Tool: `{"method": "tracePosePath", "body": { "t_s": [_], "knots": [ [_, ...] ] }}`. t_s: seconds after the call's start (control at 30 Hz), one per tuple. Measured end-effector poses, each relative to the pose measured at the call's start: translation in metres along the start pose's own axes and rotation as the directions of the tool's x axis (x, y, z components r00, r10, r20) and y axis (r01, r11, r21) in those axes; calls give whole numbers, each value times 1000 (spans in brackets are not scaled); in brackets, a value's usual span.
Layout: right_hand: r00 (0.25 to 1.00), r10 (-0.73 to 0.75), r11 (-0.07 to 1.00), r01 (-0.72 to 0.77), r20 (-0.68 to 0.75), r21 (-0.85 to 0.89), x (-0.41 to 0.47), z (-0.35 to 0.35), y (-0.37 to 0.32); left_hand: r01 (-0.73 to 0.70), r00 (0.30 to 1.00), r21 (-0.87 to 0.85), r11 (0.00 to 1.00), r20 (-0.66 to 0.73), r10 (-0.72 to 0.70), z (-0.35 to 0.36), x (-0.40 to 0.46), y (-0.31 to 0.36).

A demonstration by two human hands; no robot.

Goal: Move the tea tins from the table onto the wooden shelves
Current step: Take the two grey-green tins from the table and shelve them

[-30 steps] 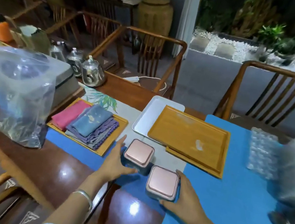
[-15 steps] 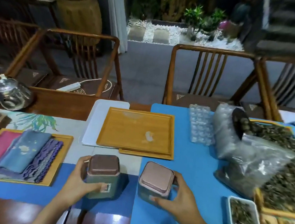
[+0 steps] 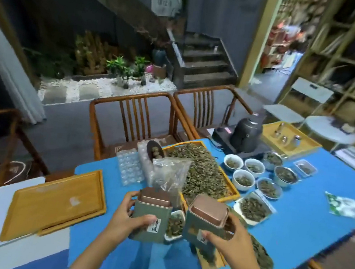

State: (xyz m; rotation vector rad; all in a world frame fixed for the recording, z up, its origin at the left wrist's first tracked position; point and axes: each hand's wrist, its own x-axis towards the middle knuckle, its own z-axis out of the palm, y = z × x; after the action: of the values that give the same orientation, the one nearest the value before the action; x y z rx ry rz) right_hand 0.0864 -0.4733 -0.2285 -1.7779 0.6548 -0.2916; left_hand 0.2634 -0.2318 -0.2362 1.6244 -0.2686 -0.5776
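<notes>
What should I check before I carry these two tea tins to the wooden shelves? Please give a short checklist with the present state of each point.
1. Left hand grips the left tin around its body: ok.
2. Right hand grips the right tin: ok.
3. Both copper lids seated: ok.
4. Tins off the blue table: ok.
5. Free slot on the wooden shelves: cannot tell, blurred.
6. Path past the white folding chair: cannot tell.
</notes>
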Motion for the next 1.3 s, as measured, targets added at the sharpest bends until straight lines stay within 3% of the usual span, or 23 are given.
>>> {"method": "tracePosePath", "body": {
  "t_s": [0.2, 0.37, 0.5, 0.6, 0.83, 0.97, 1.13, 1.3],
  "knots": [
    [911, 10, 1000, -4, -413, 16, -100, -184, 37, -120, 960, 92, 989, 264, 92, 200, -24, 55],
    [696, 50, 999, -29, -717, 41, -244, -345, 78, -201, 855, 116, 973, 506, 116, 397, -94, 79],
    [442, 101, 995, -59, -892, 83, -377, -450, 114, -285, 697, 80, 955, 702, 149, 555, -182, 79],
    [246, 95, 994, -68, -965, 81, -458, -500, 131, -254, 611, 44, 966, 782, 124, 644, -244, 82],
    [26, 131, 990, -54, -991, 130, -566, -594, 167, -157, 470, 7, 988, 880, 69, 799, -342, 101],
    [-23, 137, 988, -74, -990, 138, -577, -647, 197, -146, 424, 7, 989, 904, 56, 868, -361, 98],
    [31, 142, 988, -72, -989, 139, -554, -749, 244, -135, 396, -14, 991, 916, 67, 973, -352, 90],
    [121, 129, 990, -65, -984, 122, -509, -880, 269, -133, 479, -17, 991, 874, 79, 1085, -323, 104]
  ]
}}
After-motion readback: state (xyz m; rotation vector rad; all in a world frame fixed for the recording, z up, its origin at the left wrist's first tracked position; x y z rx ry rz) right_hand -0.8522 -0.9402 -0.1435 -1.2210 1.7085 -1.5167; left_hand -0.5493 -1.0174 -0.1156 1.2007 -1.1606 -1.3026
